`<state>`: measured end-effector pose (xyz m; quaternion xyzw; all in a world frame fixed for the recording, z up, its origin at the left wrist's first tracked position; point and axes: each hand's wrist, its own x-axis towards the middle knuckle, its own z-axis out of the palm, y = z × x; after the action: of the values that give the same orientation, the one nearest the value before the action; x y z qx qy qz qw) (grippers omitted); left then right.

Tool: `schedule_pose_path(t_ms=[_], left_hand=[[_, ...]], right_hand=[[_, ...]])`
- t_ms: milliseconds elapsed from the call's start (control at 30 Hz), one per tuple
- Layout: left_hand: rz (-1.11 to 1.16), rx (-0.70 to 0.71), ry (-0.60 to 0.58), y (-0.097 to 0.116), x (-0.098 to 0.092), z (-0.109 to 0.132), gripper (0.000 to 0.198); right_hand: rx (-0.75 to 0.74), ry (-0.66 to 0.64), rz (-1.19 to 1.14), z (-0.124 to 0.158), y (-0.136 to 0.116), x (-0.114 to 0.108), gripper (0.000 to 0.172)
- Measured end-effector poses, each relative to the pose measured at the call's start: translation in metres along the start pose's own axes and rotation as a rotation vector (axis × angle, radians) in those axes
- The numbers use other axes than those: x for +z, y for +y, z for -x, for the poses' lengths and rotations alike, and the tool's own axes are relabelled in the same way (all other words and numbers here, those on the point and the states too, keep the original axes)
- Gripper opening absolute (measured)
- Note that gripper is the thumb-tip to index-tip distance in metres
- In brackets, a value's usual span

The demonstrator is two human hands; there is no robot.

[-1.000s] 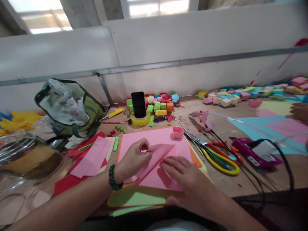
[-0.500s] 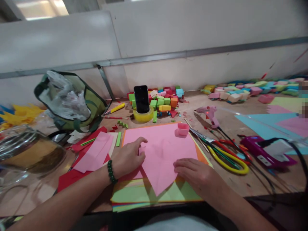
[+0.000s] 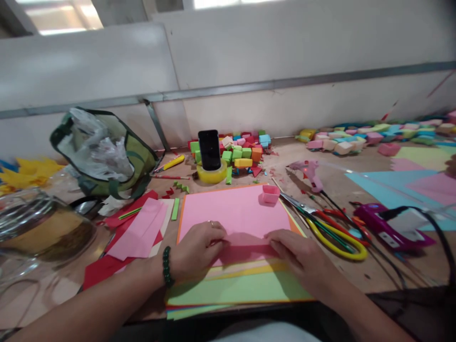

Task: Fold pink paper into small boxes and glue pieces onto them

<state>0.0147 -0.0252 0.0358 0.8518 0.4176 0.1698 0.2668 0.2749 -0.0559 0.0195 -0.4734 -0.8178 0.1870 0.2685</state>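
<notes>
A pink sheet of paper (image 3: 235,211) lies on a stack of coloured paper (image 3: 238,289), its near edge bent up into a fold between my hands. My left hand (image 3: 203,249), with a ring and a dark green bead bracelet, pinches the left end of that fold. The right end is pinched by the thumb and fingers of my right hand (image 3: 297,251). A small pink paper box (image 3: 270,194) sits on the sheet's far right corner.
Scissors with yellow handles (image 3: 335,237), a pink glue gun (image 3: 308,173) and a purple power strip (image 3: 392,225) lie right. A phone (image 3: 209,149) stands in a tape roll (image 3: 212,172) before paper boxes (image 3: 245,152). Left are a green bag (image 3: 138,156) and glass jar (image 3: 46,228).
The near part of the pink sheet, formerly a downward-pointing flap, is now a straight fold. My left hand has moved down and right and closed on it; the right fingers also pinch it.
</notes>
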Motion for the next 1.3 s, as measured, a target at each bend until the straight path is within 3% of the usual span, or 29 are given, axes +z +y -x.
schedule_pose_path(t_ms=[167,267,500,800,867,933,1000,1067,1133,1233,1300], left_hand=[[0.065,-0.189,0.120,-0.011,0.003,-0.010,0.028],[0.063,-0.253,0.128,-0.013,0.005,-0.014,0.024],[-0.081,-0.173,0.136,-0.010,0.005,-0.025,0.022],[0.056,-0.285,0.041,-0.004,0.002,-0.038,0.019],[0.242,-0.345,0.031,-0.003,0.003,-0.037,0.033],[0.451,-0.382,0.044,-0.001,0.005,-0.036,0.059],[0.565,-0.359,0.089,0.002,0.006,-0.035,0.064],[0.599,-0.258,0.112,0.006,0.006,-0.034,0.040],[0.608,-0.134,0.087,0.012,0.005,-0.031,0.025],[0.620,-0.062,-0.011,0.021,0.004,-0.027,0.028],[0.621,-0.074,-0.047,0.025,0.004,-0.024,0.031]], right_hand=[[0.075,0.092,0.133,0.000,0.002,0.001,0.021],[0.110,0.087,0.190,0.000,0.007,0.002,0.018],[0.156,-0.028,0.339,-0.008,-0.002,0.001,0.019],[0.197,-0.020,0.399,-0.008,-0.010,0.002,0.014],[0.187,-0.019,0.362,-0.007,-0.008,0.002,0.015],[0.179,-0.017,0.335,-0.006,-0.007,0.001,0.016],[0.168,-0.009,0.295,-0.005,-0.007,-0.003,0.021],[0.146,0.005,0.219,-0.005,-0.008,-0.007,0.034],[0.138,0.026,0.125,-0.005,-0.012,-0.012,0.050],[0.190,0.025,-0.017,-0.008,-0.018,-0.015,0.073],[0.242,-0.014,-0.125,-0.012,-0.021,-0.014,0.065]])
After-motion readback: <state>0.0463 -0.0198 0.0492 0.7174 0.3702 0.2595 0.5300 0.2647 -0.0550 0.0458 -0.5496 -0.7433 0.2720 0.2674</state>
